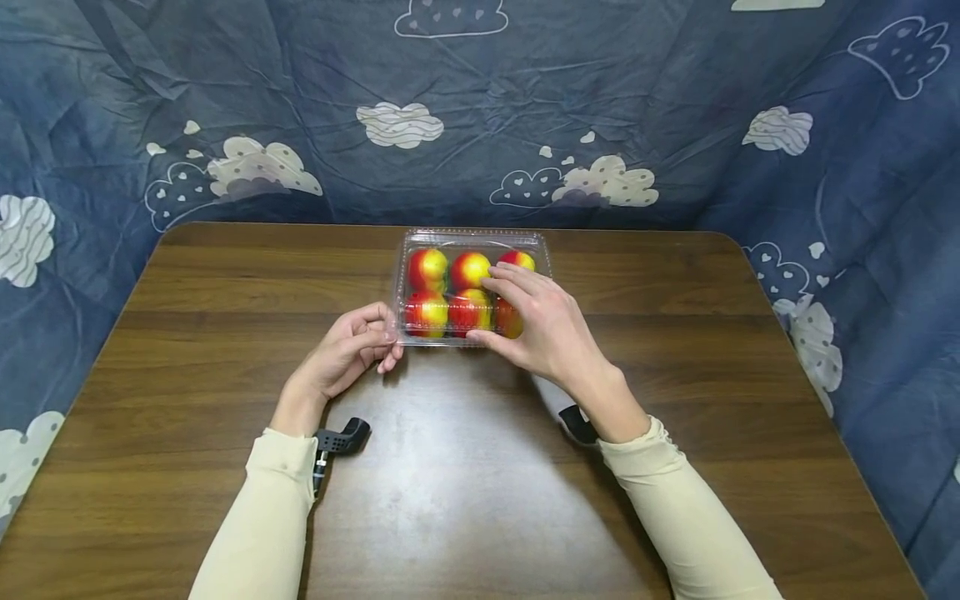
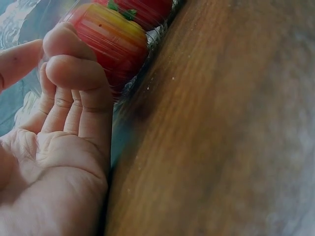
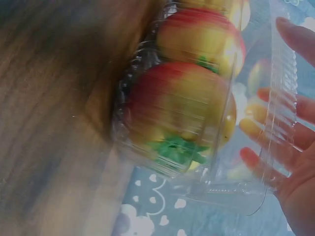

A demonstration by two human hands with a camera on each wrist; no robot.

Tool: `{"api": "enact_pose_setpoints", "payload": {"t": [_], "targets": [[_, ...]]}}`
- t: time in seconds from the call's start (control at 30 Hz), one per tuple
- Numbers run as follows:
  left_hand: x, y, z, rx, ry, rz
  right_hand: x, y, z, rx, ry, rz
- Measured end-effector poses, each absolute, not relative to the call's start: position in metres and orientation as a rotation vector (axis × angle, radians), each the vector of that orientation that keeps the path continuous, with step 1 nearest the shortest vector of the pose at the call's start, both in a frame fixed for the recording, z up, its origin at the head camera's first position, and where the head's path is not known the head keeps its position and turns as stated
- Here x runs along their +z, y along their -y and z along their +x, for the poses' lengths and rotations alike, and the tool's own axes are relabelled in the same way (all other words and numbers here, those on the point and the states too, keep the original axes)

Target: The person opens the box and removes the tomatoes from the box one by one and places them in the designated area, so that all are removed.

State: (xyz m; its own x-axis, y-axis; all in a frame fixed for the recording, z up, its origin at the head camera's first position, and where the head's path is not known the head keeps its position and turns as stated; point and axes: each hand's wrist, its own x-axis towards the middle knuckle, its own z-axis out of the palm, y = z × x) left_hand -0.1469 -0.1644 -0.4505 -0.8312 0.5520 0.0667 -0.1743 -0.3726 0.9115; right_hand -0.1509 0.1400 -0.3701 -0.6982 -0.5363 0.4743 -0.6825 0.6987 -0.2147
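Observation:
A clear plastic box (image 1: pixel 408 340) with several red-and-yellow fruits (image 1: pixel 470 271) inside lies at the far part of the table. My left hand (image 1: pixel 347 350) pinches its near left corner. Up close in the left wrist view, the bent fingers of my left hand (image 2: pixel 69 118) sit beside the plastic, with a fruit (image 2: pixel 110 42) just behind. Over the box's right half reaches my right hand (image 1: pixel 543 321), fingers spread above the fruit, thumb by the front edge. Through a ridged plastic rim (image 3: pixel 283 93), the right wrist view shows fingertips (image 3: pixel 251 130). Green leaves (image 3: pixel 177 150) top one fruit.
The brown wooden table (image 1: pixel 450 483) ends just behind the box. A dark blue curtain (image 1: pixel 465 75) with cloud prints hangs behind and at the sides. Black wrist mounts (image 1: pixel 348 437) stick out from both sleeves.

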Motion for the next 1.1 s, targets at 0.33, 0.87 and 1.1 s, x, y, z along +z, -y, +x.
{"api": "enact_pose_setpoints", "payload": {"t": [0.33, 0.87, 1.1], "targets": [[-0.449, 0.165, -0.147, 2.219, -1.445, 0.476, -0.363, -0.141, -0.151, 0.597, 2.511, 0.964], [-0.452, 0.163, -0.146, 2.218, -1.437, 0.487, -0.343, -0.152, -0.153, 0.698, 2.437, 0.888], [-0.453, 0.162, -0.147, 2.200, -1.454, 0.496, -0.333, -0.161, -0.156, 0.774, 2.450, 0.841]]}}
